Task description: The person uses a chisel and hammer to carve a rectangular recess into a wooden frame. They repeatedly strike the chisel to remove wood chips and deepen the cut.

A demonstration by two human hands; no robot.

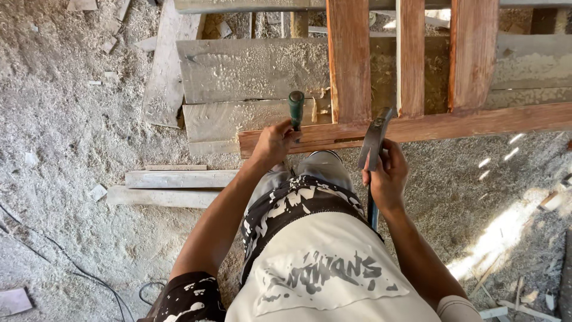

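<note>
Chisel [296,108] is gripped upright by left hand [274,143] on reddish wooden frame [417,126]; hammer [373,143] is clenched in right hand [387,176].

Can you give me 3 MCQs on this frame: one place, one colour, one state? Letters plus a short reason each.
1. Where does the tip of the tool in the left hand meet the wood?
A. the reddish bottom rail
B. a grey board
C. the sawdust ground

2. What colour is the handle of that chisel-like tool?
A. yellow
B. green
C. red

3. How does the right hand hold the hammer?
A. lying loose on the ground
B. gripped, head up by the rail
C. resting on a slat

Answers: 1 A, the tool stands on the reddish rail. 2 B, the handle is dark green. 3 B, fingers wrap the shaft below the head.
</note>
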